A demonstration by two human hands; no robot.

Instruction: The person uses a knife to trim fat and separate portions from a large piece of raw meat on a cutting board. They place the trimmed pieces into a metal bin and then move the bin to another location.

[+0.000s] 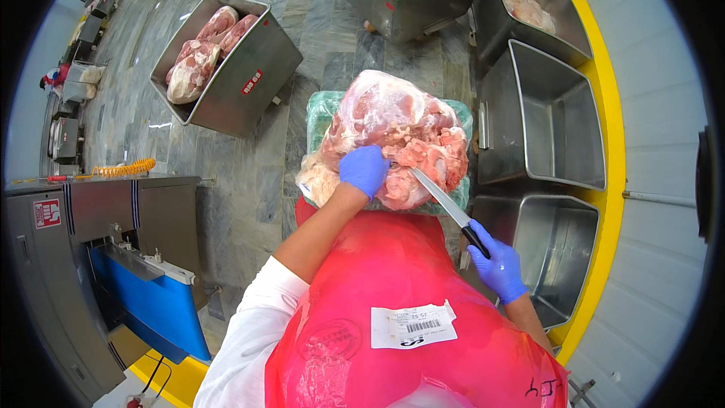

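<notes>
A large piece of raw pink meat with white fat (393, 113) rests on a green plastic-wrapped block (325, 106) in front of me. My left hand (362, 170), in a blue glove, grips the lower left part of the meat, its fingertips partly hidden in it. My right hand (495, 257), also blue-gloved, holds a long knife (438, 193) by its black handle, with the tip in the loose pinkish flesh at the meat's lower middle. A red plastic apron (362, 272) covers my front.
Steel bins line the right (563, 121), one holding pale pieces (525, 7); another stands at top (408, 19). A bin (245, 83) with meat cuts (192, 68) sits upper left. A steel machine (162, 219) with a blue belt (136, 295) is at lower left, beside a coiled orange hose (124, 168).
</notes>
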